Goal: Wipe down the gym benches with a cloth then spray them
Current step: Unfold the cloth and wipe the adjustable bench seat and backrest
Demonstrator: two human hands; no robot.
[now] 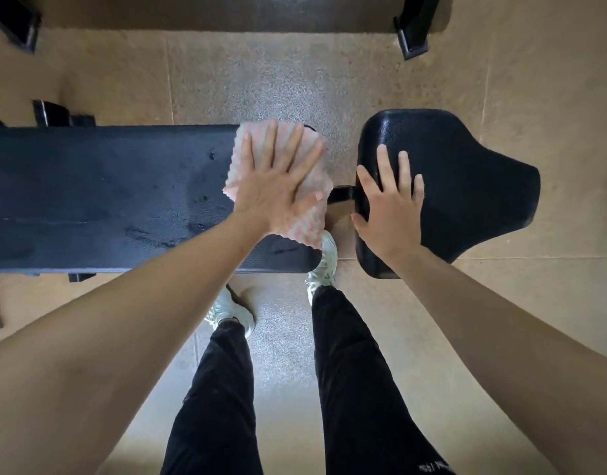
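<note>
Cloth (307,228) looks soft and limp, best pinned flat under the left hand (278,190), fingers spread, while the right hand (389,214) lies splayed on the seat pad (466,186).

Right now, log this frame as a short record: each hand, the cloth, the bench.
left hand: flat, fingers spread, pressing the cloth
cloth: pink-white, on the right end of the long pad
right hand: open, resting on the seat pad
long pad: dark wet-looking patches left of the cloth
stage: wiping; no spraying seen
</note>
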